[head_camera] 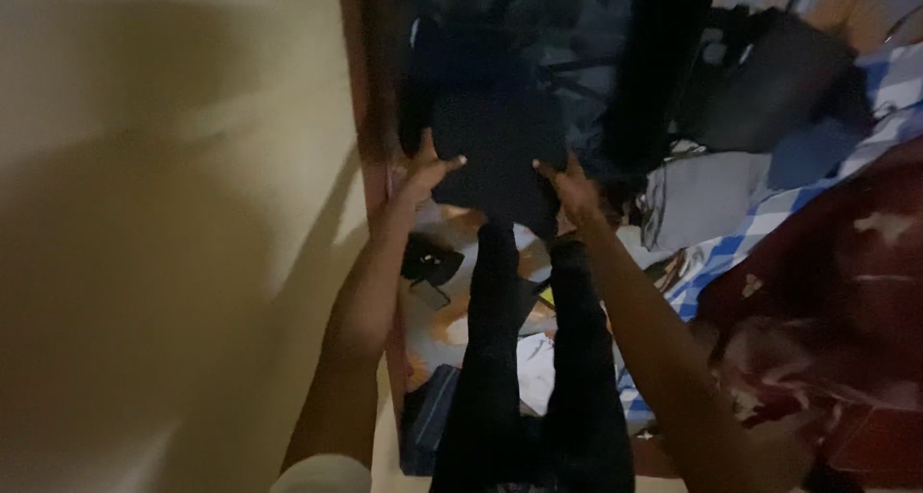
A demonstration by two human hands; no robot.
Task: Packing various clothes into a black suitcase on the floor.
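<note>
Dim, blurred frame, so details are limited.

Largest first: pale wall (pixel 144 214) filling the left side. A bed (pixel 817 195) with a blue-and-white checked sheet running along the right, a dark red patterned cloth (pixel 827 301) lying over its near part, dark bags and clothes (pixel 769 80) piled at its far end. Floor (pixel 447 334) between wall and bed is showing an orange-and-white pattern with loose papers and a small dark item lying on it.

Dark trousers (pixel 500 157) are hanging in mid-air at centre frame, over that floor strip. Long axis is running vertically in the picture: waist end up, two legs trailing down toward the camera and out of the bottom edge.

Left hand (pixel 423 171) is pinching the waist's left edge, fingers curled on the cloth. Right hand (pixel 572 185) is gripping the right edge likewise. Both arms are reaching out.

Progress, as a judgement: garment is lifted and spread flat between the hands; no fold in it yet, legs hanging separate and uncrossed, not set down anywhere.
</note>
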